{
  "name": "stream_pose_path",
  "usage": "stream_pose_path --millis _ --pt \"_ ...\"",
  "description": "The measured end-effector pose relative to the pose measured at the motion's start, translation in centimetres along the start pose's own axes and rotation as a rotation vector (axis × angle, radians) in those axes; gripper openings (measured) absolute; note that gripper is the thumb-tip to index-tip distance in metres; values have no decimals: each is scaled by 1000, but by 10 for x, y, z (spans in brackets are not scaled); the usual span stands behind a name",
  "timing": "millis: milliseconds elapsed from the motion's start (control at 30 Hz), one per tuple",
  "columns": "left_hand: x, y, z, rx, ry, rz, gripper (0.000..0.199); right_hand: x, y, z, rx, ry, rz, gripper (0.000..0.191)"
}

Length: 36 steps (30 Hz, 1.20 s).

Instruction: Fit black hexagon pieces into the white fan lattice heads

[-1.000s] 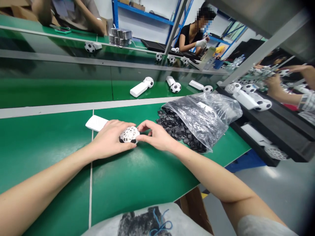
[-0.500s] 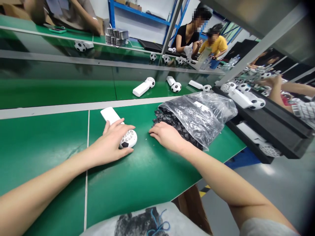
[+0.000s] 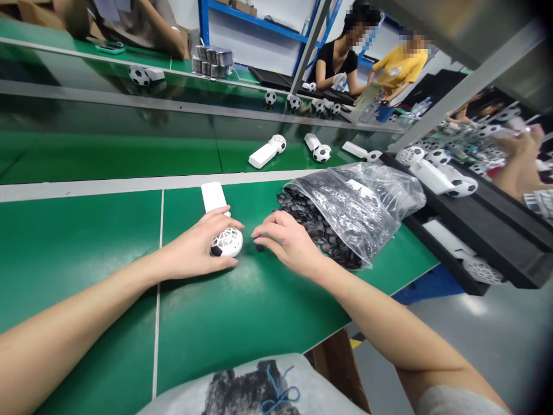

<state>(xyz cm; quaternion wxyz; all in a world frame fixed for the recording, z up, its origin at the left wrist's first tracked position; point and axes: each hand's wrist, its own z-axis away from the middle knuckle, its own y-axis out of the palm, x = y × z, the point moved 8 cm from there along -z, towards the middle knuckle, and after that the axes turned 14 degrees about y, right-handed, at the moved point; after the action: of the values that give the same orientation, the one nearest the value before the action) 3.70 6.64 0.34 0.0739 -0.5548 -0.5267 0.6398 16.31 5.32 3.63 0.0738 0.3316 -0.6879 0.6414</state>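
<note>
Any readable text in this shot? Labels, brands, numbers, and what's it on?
No legible text anywhere.
White label on the clear plastic bag: too blurred to read.
Soccer-ball lattice head and white handle: no markings visible.

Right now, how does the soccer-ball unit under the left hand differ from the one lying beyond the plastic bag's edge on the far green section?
The near unit is under the left hand; the far unit is untouched. The near unit's ball wears a white lattice cage; the far unit's shows bare black-and-white panels. The near unit's handle points straight ahead; the far unit's lies angled. Both have white handles and lie on green surfaces.
</note>
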Motion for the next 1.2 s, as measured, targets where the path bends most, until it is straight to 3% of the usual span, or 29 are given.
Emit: stream_pose_path --millis 67,267,567,800,1000,1200 --pt "-2 0 -1 -6 9 2 51 8 -1 1 -1 -15 -17 12" --pt "-5 -2 -2 3 15 9 49 7 12 1 169 100 -186 7" --pt "-4 1 -1 3 39 3 47 10 12 -3 172 90 -255 13" --pt "-5 0 -2 -13 29 5 44 8 19 -8 173 107 -375 5" --pt "-5 -1 -2 -66 8 27 37 -1 35 -14 272 278 -612 5" --pt "-4 -1 -3 -118 -46 49 32 -6 41 -18 329 314 -720 12"
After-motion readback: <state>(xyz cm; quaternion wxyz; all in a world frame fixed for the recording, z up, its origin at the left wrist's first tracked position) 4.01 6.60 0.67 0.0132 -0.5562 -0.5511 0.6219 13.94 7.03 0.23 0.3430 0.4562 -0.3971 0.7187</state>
